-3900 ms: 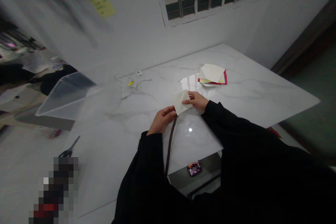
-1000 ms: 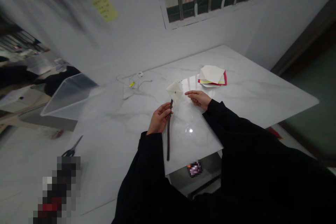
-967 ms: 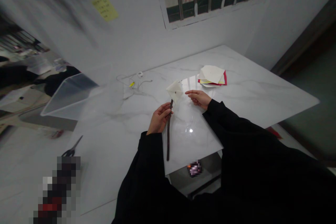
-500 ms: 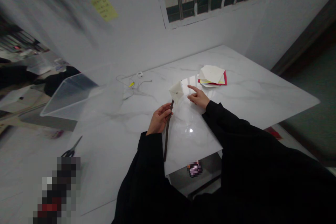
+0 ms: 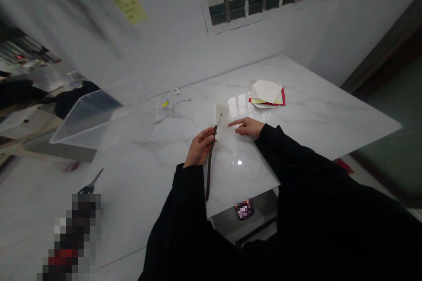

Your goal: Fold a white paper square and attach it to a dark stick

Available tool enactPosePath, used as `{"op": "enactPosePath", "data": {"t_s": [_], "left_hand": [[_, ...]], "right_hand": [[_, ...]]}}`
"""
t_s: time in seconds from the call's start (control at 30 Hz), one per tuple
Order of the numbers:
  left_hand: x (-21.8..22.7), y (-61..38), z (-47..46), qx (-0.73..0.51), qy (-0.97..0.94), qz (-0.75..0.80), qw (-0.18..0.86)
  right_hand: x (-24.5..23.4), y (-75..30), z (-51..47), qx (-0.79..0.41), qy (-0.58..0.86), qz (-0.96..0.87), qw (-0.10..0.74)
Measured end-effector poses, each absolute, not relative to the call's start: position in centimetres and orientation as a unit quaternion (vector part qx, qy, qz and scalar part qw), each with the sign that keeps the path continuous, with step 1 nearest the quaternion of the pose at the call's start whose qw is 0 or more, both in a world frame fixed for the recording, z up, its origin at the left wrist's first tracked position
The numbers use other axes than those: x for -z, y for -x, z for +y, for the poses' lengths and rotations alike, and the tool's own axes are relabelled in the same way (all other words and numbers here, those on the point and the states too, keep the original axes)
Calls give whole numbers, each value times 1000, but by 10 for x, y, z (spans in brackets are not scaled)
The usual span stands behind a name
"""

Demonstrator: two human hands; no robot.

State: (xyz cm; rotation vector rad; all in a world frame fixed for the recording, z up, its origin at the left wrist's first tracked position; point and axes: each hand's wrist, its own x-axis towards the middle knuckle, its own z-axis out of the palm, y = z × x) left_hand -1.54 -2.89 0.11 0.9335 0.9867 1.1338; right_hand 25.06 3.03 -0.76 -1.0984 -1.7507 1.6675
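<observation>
1. Okay, the person's left hand (image 5: 199, 147) is shut tight around a long dark brown strip (image 5: 209, 162), near its top end. The strip points up and down, and its low end is over the table.
2. A piece of white paper (image 5: 222, 114) stands at the top of the strip, just above the left hand.
3. The right hand (image 5: 248, 127) is open and lets go of everything. It lies low, with its pointing finger stretched out toward the white paper. The finger is near the paper but does not touch it.
4. Both hands are over a white marble table (image 5: 316, 114). Past them is a pile of paper sheets (image 5: 266, 92), white on top, with red and yellow edges under it.
5. Farther left on the table lies a thin white wire (image 5: 154, 105) with a small white plug (image 5: 175, 91) by it.
6. A clear plastic box (image 5: 87, 114) sits at the left, by the table's edge, and a pair of scissors (image 5: 89, 189) with dark handles lies low on the left.
7. The person's big black sleeves (image 5: 313, 202) stand in the way and hide the near part of the table. Two blurry blocks, one low on the left (image 5: 70, 237) and one under the table's edge (image 5: 244, 210), are too blurred to tell.
</observation>
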Motion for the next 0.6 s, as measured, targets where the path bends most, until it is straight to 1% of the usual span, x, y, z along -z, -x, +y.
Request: {"op": "enactPosePath", "data": {"t_s": [0.07, 0.1, 0.13, 0.17, 0.3, 0.47, 0.53, 0.6], "left_hand": [[-1, 16, -29, -504, -401, 433, 631], [0, 16, -28, -506, -398, 434, 631], [0, 16, -28, -507, -396, 434, 631], [0, 16, -28, -507, -394, 434, 632], [2, 16, -28, -506, -395, 433, 633], [2, 17, -28, -502, -396, 437, 632], [1, 18, -28, -501, -393, 437, 635], [0, 18, -28, -503, -386, 434, 640]], "right_hand": [[4, -257, 28, -672, 295, -671, 108], [4, -259, 27, -693, 252, -672, 66], [4, -260, 27, -708, 226, -668, 46], [4, -261, 26, -716, 219, -662, 46], [6, -257, 27, -711, 262, -644, 108], [4, -255, 28, -703, 291, -630, 154], [4, -255, 30, -691, 327, -615, 193], [6, -255, 33, -659, 385, -595, 251]]}}
